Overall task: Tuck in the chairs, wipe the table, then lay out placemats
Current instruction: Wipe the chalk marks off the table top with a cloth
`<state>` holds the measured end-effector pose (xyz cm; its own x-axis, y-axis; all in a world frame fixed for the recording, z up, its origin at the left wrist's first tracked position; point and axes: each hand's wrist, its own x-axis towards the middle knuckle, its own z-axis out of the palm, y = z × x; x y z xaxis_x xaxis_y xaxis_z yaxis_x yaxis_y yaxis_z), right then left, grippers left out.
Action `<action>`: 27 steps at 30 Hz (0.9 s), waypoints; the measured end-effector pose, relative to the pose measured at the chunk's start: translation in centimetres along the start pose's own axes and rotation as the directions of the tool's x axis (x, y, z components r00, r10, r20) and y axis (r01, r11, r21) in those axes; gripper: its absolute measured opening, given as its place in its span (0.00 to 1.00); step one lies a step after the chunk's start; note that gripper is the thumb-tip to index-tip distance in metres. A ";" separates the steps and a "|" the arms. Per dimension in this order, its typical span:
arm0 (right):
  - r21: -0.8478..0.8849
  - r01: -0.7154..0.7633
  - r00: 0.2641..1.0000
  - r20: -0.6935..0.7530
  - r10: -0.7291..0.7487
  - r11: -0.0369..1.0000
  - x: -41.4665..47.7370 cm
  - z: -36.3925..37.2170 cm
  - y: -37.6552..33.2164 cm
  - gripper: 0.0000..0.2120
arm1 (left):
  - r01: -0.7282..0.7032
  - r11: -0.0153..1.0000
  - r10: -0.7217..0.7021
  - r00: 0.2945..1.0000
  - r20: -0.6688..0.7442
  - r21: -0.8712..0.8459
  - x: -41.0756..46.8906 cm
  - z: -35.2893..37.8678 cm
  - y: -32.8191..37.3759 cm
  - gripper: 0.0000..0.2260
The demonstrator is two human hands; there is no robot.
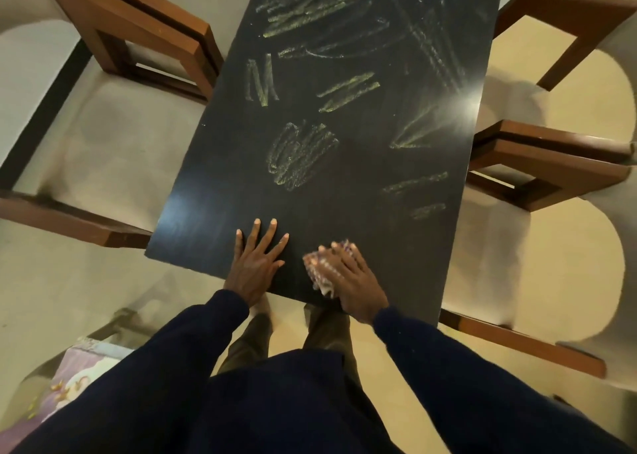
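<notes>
A long black rectangular worktop (220,164) runs away from the person. Brown wooden-framed chairs (138,29) with pale seats stand along both its long sides, close against its edges. Yellow-green chalk scribbles (303,153) cover its middle and far part; the near strip is bare. At the near end the left hand (256,264) lies flat on the surface, fingers straight and spread, holding nothing. Just beside it the right hand (355,281) presses a pale crumpled cloth (319,267) onto the worktop, fingers laid over it; the cloth is blurred.
</notes>
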<state>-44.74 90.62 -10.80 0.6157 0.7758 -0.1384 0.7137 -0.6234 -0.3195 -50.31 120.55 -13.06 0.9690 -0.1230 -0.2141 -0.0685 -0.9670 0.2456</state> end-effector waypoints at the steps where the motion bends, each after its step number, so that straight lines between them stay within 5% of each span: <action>1: -0.018 0.049 0.998 0.027 -0.048 0.999 -2.0 -0.3 1.4 0.43 | 0.002 1.000 -0.002 1.000 0.003 0.004 0.2 0.0 0.1 0.32; 3: -0.044 0.012 1.000 0.011 -0.012 0.999 -4.2 -1.5 4.9 0.43 | -0.004 1.000 0.004 1.000 0.003 0.005 0.4 -0.1 -0.1 0.33; 5: -0.054 -0.177 0.983 -0.066 0.174 0.983 -4.1 -2.9 7.6 0.45 | -0.023 1.000 0.023 1.000 0.004 0.014 0.3 -0.3 -0.5 0.33; 8: 0.034 -0.542 0.809 -0.246 0.533 0.839 -0.3 -3.7 8.7 0.43 | -0.036 0.999 0.036 0.999 0.010 0.009 0.4 -0.7 -0.8 0.32; 10: 0.076 -0.647 0.712 -0.296 0.637 0.758 3.2 -3.6 7.1 0.41 | -0.043 0.999 0.043 0.999 0.022 0.003 0.3 -0.9 -0.8 0.32; 13: 0.082 -0.554 0.777 -0.309 0.549 0.829 7.1 -2.4 2.4 0.43 | -0.063 0.998 0.064 0.997 0.053 -0.012 0.0 -1.2 -1.2 0.31; 17: 0.049 -0.158 0.970 -0.180 0.165 0.986 5.7 0.7 -4.4 0.44 | -0.054 0.998 0.056 0.997 0.061 -0.031 -0.7 -1.4 -1.9 0.31; 21: -0.021 0.147 0.989 0.014 -0.147 0.989 -0.4 1.6 -3.6 0.44 | -0.010 1.000 0.009 0.998 0.070 0.004 -1.8 -1.3 -3.0 0.34; 24: -0.033 0.048 0.998 -0.030 -0.049 0.998 -2.7 0.2 0.8 0.44 | -0.008 1.000 0.007 0.998 0.057 0.015 -2.9 -1.2 -3.9 0.33; 27: -0.010 -0.315 0.937 -0.165 0.309 0.949 -1.0 -1.2 2.8 0.43 | 0.002 1.000 -0.003 0.999 0.049 0.012 -3.8 -1.0 -4.4 0.33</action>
<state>-42.96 88.01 -10.39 0.8523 0.5179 -0.0740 0.4867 -0.8368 -0.2507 -53.49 125.53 -12.42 0.9565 -0.1308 -0.2606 -0.0690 -0.9699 0.2335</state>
